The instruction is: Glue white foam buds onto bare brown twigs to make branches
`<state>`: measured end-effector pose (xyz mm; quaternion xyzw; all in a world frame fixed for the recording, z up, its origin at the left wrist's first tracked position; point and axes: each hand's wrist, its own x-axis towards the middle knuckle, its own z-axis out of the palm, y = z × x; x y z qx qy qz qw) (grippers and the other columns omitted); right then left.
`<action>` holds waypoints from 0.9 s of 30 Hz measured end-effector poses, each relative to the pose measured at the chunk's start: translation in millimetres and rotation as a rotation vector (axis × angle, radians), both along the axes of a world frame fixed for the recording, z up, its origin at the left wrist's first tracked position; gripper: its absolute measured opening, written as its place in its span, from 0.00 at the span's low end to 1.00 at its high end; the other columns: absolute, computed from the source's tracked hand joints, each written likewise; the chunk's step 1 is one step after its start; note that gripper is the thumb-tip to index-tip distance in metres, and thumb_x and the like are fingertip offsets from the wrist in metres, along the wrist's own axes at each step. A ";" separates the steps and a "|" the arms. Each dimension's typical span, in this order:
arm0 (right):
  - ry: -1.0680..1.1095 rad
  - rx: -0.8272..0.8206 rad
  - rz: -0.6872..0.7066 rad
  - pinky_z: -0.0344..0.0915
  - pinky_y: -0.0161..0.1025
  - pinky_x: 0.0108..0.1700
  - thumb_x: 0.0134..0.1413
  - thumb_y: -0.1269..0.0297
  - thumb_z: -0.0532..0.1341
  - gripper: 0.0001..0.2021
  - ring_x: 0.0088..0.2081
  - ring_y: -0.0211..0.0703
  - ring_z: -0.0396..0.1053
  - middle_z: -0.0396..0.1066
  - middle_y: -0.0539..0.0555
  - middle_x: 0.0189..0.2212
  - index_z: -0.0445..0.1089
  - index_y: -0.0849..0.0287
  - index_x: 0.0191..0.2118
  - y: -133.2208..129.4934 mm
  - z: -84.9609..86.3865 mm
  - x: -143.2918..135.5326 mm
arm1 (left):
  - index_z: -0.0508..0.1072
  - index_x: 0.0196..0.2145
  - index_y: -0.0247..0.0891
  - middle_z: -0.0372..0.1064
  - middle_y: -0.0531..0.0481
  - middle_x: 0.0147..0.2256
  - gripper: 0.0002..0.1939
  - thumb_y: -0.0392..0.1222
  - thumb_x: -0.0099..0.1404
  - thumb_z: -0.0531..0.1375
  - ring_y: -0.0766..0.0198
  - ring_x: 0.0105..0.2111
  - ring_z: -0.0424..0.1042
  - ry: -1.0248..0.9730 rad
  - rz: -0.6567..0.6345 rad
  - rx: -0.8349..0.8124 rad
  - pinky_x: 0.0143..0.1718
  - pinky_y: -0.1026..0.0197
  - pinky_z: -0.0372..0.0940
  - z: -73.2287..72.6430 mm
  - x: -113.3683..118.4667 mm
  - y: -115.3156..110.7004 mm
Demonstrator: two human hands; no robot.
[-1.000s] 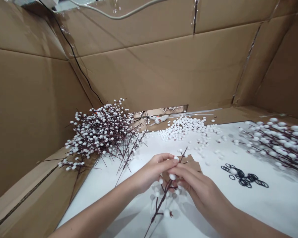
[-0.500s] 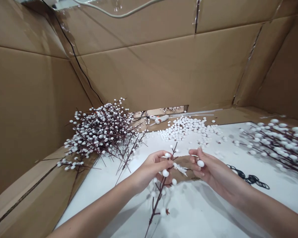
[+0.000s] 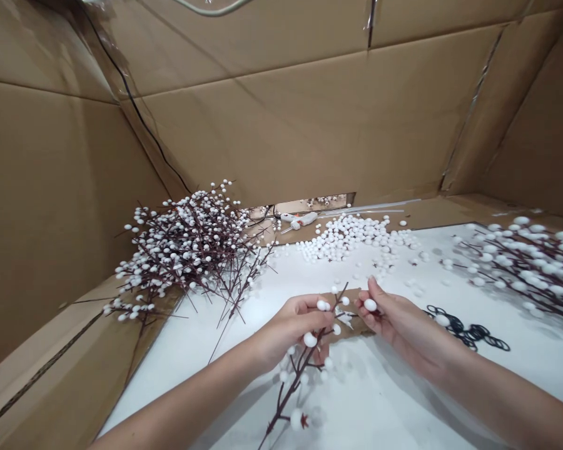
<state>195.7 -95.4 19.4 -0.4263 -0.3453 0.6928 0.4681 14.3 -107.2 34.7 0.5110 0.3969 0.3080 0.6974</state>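
Observation:
My left hand (image 3: 296, 331) pinches a dark brown branch (image 3: 288, 395) that slants from the bottom centre up to the right, with white berries along its twigs. Close to its right, my right hand (image 3: 388, 322) holds a loose white berry (image 3: 370, 305) at its fingertips, apart from the branch. A small piece of brown cardboard (image 3: 351, 337) lies on the white surface behind the hands, and a crumpled whitish bit (image 3: 344, 319) shows between them.
A big heap of berried branches (image 3: 187, 244) lies at the left, more branches (image 3: 535, 269) at the right. Loose white berries (image 3: 351, 234) and a white glue gun (image 3: 300, 220) are at the back. Black rings (image 3: 469, 331) lie right of my right hand. Cardboard walls (image 3: 281, 125) stand around.
The branch has turned in my left hand, its top shifting right and its lower end left. My right hand with the berry has come slightly nearer. The view has tilted down a little.

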 end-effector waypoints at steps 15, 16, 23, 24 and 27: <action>0.031 -0.036 0.079 0.64 0.27 0.50 0.50 0.68 0.61 0.06 0.53 0.42 0.62 0.74 0.52 0.39 0.77 0.58 0.32 -4.1 7.7 0.1 | 0.65 0.26 0.34 0.62 0.55 0.17 0.16 0.51 0.56 0.60 0.71 0.15 0.64 -0.032 0.070 0.000 0.14 0.71 0.49 -9.2 2.0 0.1; 0.035 -0.029 0.089 0.63 0.28 0.51 0.50 0.69 0.61 0.07 0.53 0.41 0.62 0.74 0.51 0.40 0.77 0.57 0.33 -4.4 7.9 0.8 | 0.65 0.25 0.34 0.62 0.55 0.17 0.15 0.51 0.56 0.59 0.70 0.15 0.64 -0.032 0.064 0.009 0.14 0.71 0.49 -9.1 2.3 -0.5; -0.011 0.027 0.135 0.57 0.38 0.56 0.47 0.61 0.64 0.13 0.50 0.43 0.65 0.75 0.52 0.39 0.74 0.55 0.41 -9.8 9.5 -0.4 | 0.65 0.23 0.34 0.63 0.55 0.17 0.12 0.46 0.57 0.59 0.68 0.18 0.67 -0.105 0.081 0.062 0.20 0.68 0.58 -11.4 4.4 -2.0; -0.028 0.041 0.133 0.58 0.40 0.54 0.47 0.59 0.64 0.15 0.48 0.44 0.66 0.75 0.52 0.38 0.73 0.54 0.42 -11.0 9.5 -1.1 | 0.65 0.24 0.34 0.63 0.54 0.17 0.12 0.46 0.56 0.59 0.67 0.18 0.68 -0.096 0.086 0.077 0.21 0.68 0.59 -11.3 5.0 -2.1; -0.092 0.091 0.100 0.63 0.42 0.45 0.43 0.54 0.66 0.18 0.39 0.45 0.70 0.75 0.53 0.33 0.72 0.55 0.41 -13.5 8.1 -3.3 | 0.65 0.23 0.34 0.63 0.54 0.16 0.14 0.47 0.55 0.60 0.65 0.21 0.71 -0.077 0.097 0.112 0.23 0.67 0.60 -10.1 7.1 -2.9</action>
